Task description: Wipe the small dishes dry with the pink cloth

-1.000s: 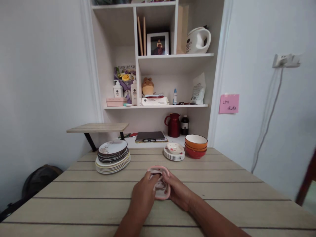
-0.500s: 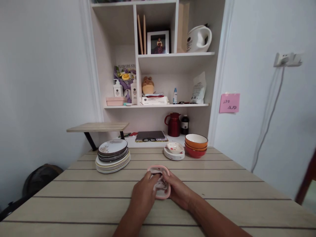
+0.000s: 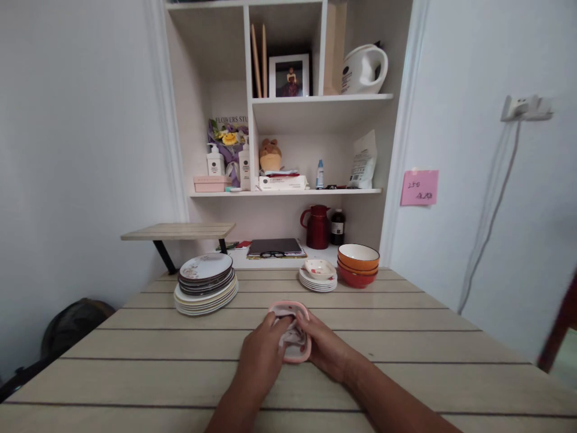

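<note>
Pale slatted tabletop point(image 3: 148, 382) spreads beneath the grip I view remotely: near centre, my right hand point(image 3: 328, 347) clasps a small, pink-rimmed, rounded-square dish point(image 3: 297, 360), while my left hand point(image 3: 262, 353) bunches a crumpled whitish cloth point(image 3: 294, 337) inside it. Beyond, round white plates point(image 3: 206, 285) stand stacked left, orange and red bowls point(image 3: 358, 264) right; white shelving point(image 3: 311, 119) rises behind, and a pink paper note point(image 3: 419, 187) hangs on the pale wall point(image 3: 473, 78).

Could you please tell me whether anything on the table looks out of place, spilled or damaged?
Nothing looks spilled or broken. Only a small dark speck, near the right hand, stands out against the pale table; it is too small to identify.
</note>
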Motion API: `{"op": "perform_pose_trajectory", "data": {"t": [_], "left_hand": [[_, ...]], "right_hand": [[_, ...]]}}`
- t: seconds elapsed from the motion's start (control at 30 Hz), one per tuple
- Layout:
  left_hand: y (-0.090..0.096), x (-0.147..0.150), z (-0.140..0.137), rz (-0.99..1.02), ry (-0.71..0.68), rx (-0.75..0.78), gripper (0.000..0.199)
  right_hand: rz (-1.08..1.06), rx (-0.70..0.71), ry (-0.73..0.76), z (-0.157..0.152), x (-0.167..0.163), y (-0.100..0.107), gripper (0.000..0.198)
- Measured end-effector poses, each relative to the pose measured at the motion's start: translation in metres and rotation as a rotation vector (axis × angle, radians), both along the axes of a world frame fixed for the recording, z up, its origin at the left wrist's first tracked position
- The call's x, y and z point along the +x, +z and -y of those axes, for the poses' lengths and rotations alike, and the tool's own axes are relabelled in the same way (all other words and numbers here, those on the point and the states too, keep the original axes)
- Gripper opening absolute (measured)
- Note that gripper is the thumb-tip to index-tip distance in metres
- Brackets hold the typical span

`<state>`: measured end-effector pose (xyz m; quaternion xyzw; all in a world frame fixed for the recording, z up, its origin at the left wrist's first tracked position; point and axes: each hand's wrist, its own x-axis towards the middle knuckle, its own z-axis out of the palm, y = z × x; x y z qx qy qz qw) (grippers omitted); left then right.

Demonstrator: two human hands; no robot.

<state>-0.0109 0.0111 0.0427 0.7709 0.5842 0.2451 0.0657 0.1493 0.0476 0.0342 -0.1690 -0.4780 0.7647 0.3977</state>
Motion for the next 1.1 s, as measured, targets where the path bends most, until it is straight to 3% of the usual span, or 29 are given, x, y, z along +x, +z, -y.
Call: {"op": "perform_pose_trajectory", "data": {"t": [1.1], "left_hand": [[0.0019,0.0009,0.0015,0.028,0.005,-0.012,0.061]], "right_hand": [[0.025,0.005,-0.024,0.0031,0.0002,0.0042,0.043]]}}
